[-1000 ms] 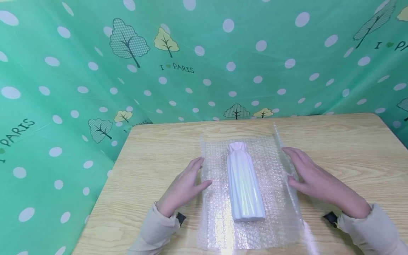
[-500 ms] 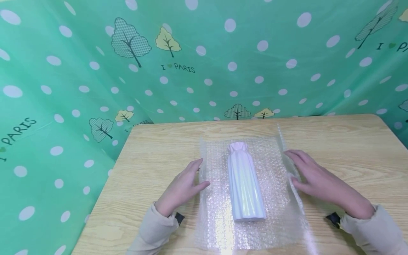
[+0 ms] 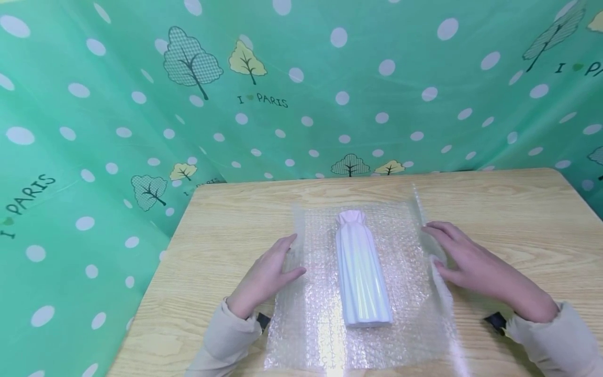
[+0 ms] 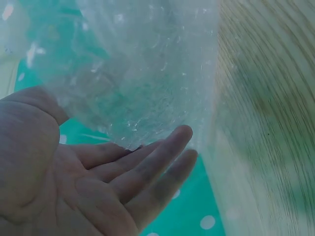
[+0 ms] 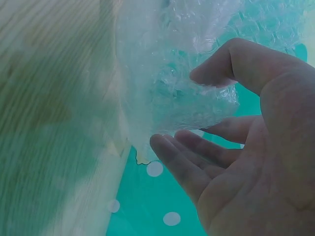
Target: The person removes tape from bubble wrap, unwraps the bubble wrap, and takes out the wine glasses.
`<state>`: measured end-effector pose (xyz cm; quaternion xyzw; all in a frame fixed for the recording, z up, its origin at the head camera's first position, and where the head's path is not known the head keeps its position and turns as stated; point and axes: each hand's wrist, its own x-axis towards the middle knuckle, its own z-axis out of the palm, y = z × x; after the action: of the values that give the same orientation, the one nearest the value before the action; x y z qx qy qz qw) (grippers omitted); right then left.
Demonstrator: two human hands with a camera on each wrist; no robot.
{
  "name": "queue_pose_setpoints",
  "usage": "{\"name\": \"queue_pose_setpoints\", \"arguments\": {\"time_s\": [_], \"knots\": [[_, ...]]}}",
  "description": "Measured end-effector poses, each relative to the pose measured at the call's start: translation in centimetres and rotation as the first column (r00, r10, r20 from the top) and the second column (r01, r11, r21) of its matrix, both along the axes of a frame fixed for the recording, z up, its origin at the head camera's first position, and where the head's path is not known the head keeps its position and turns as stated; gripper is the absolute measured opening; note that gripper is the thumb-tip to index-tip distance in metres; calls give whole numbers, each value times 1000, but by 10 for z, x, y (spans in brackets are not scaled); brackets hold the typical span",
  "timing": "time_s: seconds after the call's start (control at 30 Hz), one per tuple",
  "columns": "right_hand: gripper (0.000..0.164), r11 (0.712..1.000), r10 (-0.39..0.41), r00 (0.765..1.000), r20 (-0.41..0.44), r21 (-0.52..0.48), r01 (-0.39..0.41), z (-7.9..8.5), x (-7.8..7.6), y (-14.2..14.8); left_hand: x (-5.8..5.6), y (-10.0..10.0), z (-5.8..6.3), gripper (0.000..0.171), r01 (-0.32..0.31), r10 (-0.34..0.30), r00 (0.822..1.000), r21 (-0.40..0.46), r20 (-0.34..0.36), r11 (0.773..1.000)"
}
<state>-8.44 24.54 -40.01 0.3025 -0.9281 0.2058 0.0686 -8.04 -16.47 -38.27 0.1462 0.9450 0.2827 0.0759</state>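
Note:
A glossy white fluted vase (image 3: pixel 363 272) with a pinched, pinkish neck lies on its side on a sheet of clear bubble wrap (image 3: pixel 405 335). My left hand (image 3: pixel 266 275) is at the sheet's left side, fingers extended and thumb spread apart. In the left wrist view, the wrap (image 4: pixel 142 78) hangs over those fingers (image 4: pixel 162 157). On the other side, my right hand (image 3: pixel 471 262) touches the raised right edge. The right wrist view has the buckled wrap (image 5: pixel 192 108) between a bent thumb (image 5: pixel 216 69) and the fingers, which stand well apart.
Beneath everything is a light wood-grain table (image 3: pixel 226 220), its back edge near a green polka-dot cloth (image 3: pixel 301 120) printed with trees. More cloth hangs along the left side. Small black pieces (image 3: pixel 495 322) show by both cuffs.
The wrap's left edge, earlier upright, has dropped outward to the left. Its right edge leans further right. Both hands have drawn slightly apart; the vase has stayed put.

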Motion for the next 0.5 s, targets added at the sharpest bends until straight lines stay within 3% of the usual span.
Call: {"name": "queue_pose_setpoints", "arguments": {"time_s": [0.27, 0.5], "knots": [[71, 1000, 6, 1000, 7, 1, -6, 0, -1, 3, -1, -4, 0, 73, -19, 17, 1000, 69, 25, 997], [65, 1000, 8, 1000, 3, 13, -8, -2, -3, 5, -6, -6, -2, 64, -35, 34, 999, 72, 12, 997]]}}
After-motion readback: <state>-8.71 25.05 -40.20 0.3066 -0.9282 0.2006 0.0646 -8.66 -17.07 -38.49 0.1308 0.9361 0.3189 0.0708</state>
